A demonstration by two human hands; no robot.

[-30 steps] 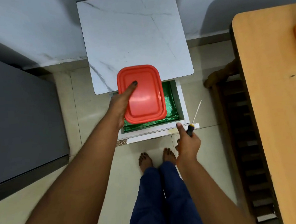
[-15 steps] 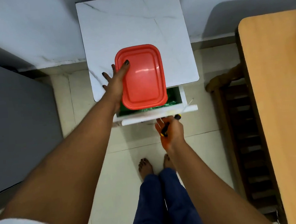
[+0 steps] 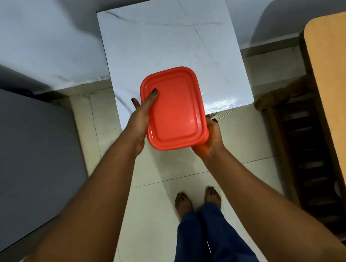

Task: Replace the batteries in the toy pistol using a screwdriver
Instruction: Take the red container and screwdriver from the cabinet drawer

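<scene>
A red lidded plastic box (image 3: 173, 108) is held in the air over the front edge of a white marble-topped cabinet (image 3: 168, 45). My left hand (image 3: 141, 117) grips the box's left side, thumb on the lid and fingers underneath. My right hand (image 3: 209, 140) supports the box's lower right corner while holding a screwdriver (image 3: 223, 116); its thin metal shaft pokes out to the right. The toy pistol and the batteries are not in view.
A wooden table (image 3: 339, 98) runs along the right edge, with a dark wooden chair (image 3: 304, 142) tucked beside it. A grey panel (image 3: 27, 161) fills the left. My bare feet (image 3: 197, 200) stand on the tiled floor below the cabinet.
The green-lined drawer, open before, is no longer visible. My right hand rose from the drawer front to the box's lower right corner. The box came toward me.
</scene>
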